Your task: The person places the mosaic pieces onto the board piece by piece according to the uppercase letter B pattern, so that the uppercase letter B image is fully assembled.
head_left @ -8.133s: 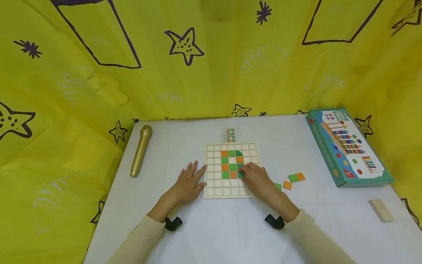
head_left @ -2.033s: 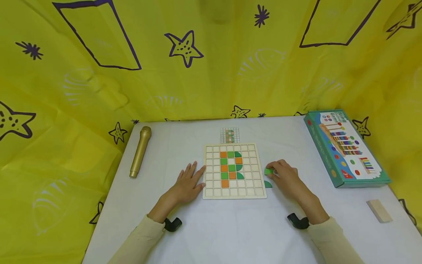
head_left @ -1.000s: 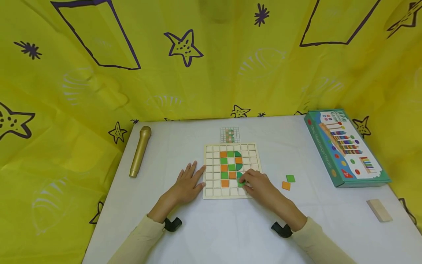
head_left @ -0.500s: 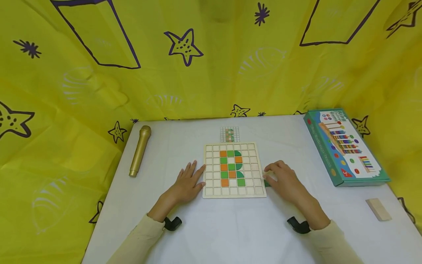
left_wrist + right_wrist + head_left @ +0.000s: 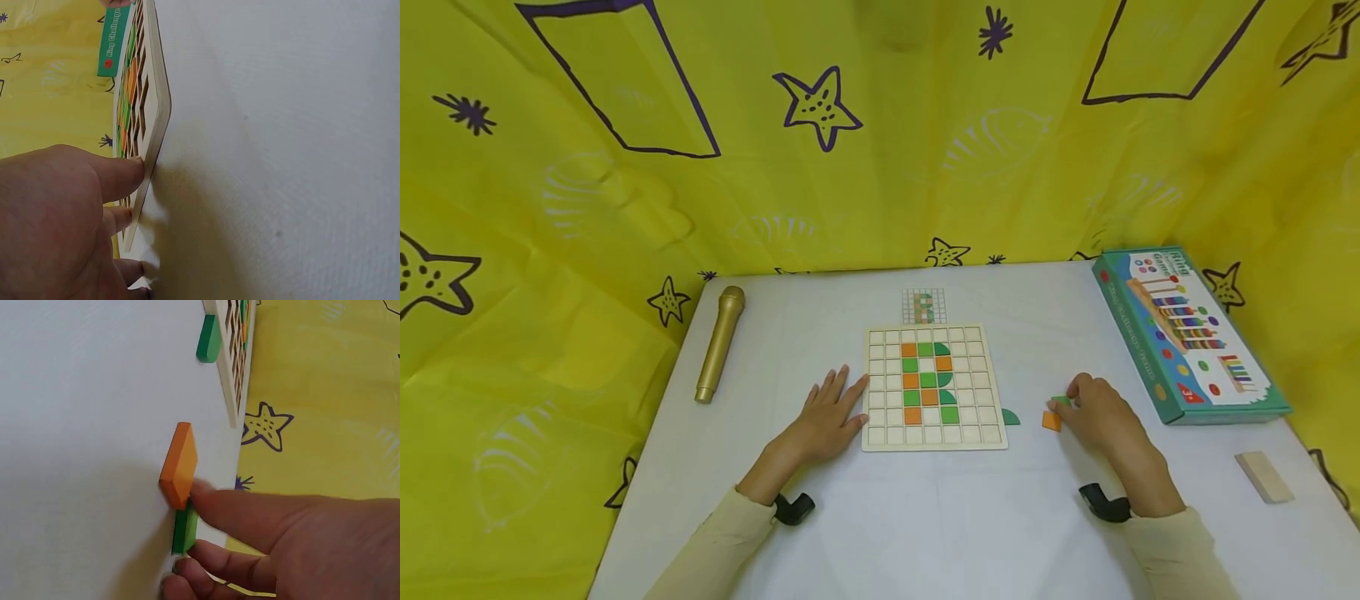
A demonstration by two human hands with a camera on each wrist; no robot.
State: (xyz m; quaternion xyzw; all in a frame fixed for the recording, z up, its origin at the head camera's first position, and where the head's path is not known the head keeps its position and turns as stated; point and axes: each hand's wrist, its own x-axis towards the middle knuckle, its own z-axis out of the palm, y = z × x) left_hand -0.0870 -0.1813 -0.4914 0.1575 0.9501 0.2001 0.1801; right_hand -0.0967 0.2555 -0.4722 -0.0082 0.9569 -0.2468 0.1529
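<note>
My left hand [image 5: 827,421] lies spread with straight fingers, thumb and fingertips touching the left edge of a wooden grid board [image 5: 977,415]. Orange, green and dark green tiles sit in the board's middle cells, shaped like a letter R with one cell of its lower part bare. Right of the board, my right hand [image 5: 1105,421] pinches a green square tile [image 5: 185,531] between thumb and finger. An orange square tile [image 5: 1052,421] lies flat against it. Close to the board's right edge lies a dark green quarter-round tile [image 5: 1011,417].
A small pattern card [image 5: 923,307] lies behind the board. A gold microphone [image 5: 720,344] is at the left. On the right are a teal game box [image 5: 1195,337] and a wooden block [image 5: 1264,477]. A yellow curtain [image 5: 880,200] hangs behind the white table.
My right hand set a green square in the lower right of the letter, then went past the quarter-round tile to the loose squares. My left hand has stayed on the board's edge.
</note>
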